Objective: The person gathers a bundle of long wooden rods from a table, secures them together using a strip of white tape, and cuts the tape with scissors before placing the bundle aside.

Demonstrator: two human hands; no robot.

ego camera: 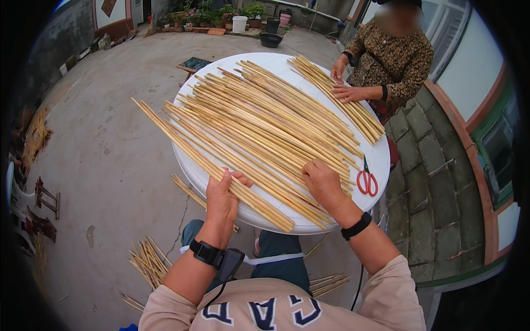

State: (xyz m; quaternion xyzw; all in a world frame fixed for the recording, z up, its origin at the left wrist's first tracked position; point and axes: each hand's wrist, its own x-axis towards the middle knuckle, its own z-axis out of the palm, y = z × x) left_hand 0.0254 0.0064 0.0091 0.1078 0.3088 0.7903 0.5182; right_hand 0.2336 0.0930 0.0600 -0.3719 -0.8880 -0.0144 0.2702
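My left hand (220,198) grips a small bundle of long, dry plant stalks (263,205), thumb on top, slanting across the near left edge of a white round table (377,155). The far ends of this bundle stick out past the table's left rim. Bent over the near right part of a wide layer of similar stalks (265,118) is my right hand (325,184), its fingers curled and touching them. Whether a stalk is pinched there is hidden by the knuckles. To its right lie scissors with red handles (367,182), blades pointing away from me.
Across the table a person (389,62) has both hands on a separate bundle of stalks (368,126). More stalks (147,260) lie on the concrete floor at my left, and others (329,284) at my right. A low stool (192,64) stands behind the table.
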